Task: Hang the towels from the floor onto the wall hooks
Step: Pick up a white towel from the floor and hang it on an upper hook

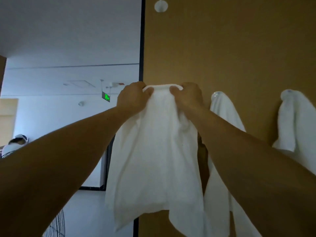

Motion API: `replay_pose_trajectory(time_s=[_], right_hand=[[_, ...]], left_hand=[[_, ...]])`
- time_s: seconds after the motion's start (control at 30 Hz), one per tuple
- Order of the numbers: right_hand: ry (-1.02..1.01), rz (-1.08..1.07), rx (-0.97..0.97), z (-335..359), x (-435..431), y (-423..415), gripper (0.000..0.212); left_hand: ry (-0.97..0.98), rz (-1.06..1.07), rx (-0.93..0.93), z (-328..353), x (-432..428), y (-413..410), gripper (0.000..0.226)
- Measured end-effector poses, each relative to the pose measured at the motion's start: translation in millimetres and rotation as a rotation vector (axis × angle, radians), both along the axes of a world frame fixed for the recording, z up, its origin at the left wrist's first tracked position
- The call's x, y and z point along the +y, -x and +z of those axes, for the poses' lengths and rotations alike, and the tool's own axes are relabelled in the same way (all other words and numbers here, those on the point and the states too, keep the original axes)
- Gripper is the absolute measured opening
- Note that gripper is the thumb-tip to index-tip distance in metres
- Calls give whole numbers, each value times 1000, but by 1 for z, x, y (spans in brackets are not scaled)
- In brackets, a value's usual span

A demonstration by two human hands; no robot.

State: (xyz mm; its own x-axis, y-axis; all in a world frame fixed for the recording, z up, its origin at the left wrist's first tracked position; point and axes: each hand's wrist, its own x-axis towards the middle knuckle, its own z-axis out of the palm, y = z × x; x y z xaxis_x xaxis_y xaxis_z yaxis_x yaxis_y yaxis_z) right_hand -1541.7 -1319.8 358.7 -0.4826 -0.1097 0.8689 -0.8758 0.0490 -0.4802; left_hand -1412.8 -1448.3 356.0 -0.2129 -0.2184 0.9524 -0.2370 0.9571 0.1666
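The white towel (pixel 153 151) hangs in a long drape from its top edge, which is bunched into a short roll and held up against the brown wall panel (pixel 230 48), near the panel's dark left border. The left hand (pixel 132 97) grips 1 end of that roll and the right hand (pixel 187 96) grips the other, each with fingers curled over the top and the thumb pinching the cloth from the front; the 2 hands are close together with a short span of towel between them. Both arms reach up and forward, nearly straight, the wrists level with each other. The step in hand looks like the hanging itself: the roll sits at about the height of the row where 2 more towels, the nearer towel (pixel 224 120) and the far towel (pixel 297 120), already hang just to the right, each over its own hook (pixel 217 94). Whether a hook lies behind the held roll cannot be told, since cloth covers that spot. The next move likely calls for catching the bunched edge over a hook, then letting go with both hands and checking that it holds. 1 bare white hook (pixel 160 6) sits much higher on the panel. To the left, the room opens out with a green exit sign (pixel 106 97).
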Motion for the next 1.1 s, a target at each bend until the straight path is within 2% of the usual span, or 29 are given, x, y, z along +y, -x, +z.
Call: replay_pose_trajectory(time_s=[0.13, 0.23, 0.37, 0.43, 0.5, 0.73, 0.83, 0.9, 1.0, 1.03, 1.1], right_hand=[[-28, -141, 3, 13, -17, 17, 38], [-46, -243, 102, 0, -24, 21, 29], [-83, -160, 149, -20, -27, 16, 14], [-113, -95, 146, -25, -28, 12, 15], [-125, -40, 134, -27, -29, 9, 17], [-200, -104, 200, -43, -27, 2, 28], [-261, -90, 198, -57, -23, 7, 22], [-272, -168, 214, -69, -23, 10, 21], [-237, -375, 277, -86, -19, 9, 24], [-218, -366, 286, -89, -17, 9, 24], [-160, -149, 216, -93, -10, 7, 32]], left_hand=[[-26, 29, -49, 14, -15, 24, 33], [-69, -1, -8, 6, -20, 37, 28], [-168, -161, 11, -10, -23, 36, 14], [-173, -275, -10, -19, -21, 34, 14], [-151, -295, -47, -24, -16, 33, 16], [-52, -98, -211, -38, -9, 34, 15], [152, 168, -245, -44, -8, 31, 25], [238, 299, -220, -54, -9, 31, 34], [248, 180, -94, -71, -10, 25, 36], [257, 85, -85, -76, -9, 23, 33], [183, -127, -138, -88, -6, 20, 27]])
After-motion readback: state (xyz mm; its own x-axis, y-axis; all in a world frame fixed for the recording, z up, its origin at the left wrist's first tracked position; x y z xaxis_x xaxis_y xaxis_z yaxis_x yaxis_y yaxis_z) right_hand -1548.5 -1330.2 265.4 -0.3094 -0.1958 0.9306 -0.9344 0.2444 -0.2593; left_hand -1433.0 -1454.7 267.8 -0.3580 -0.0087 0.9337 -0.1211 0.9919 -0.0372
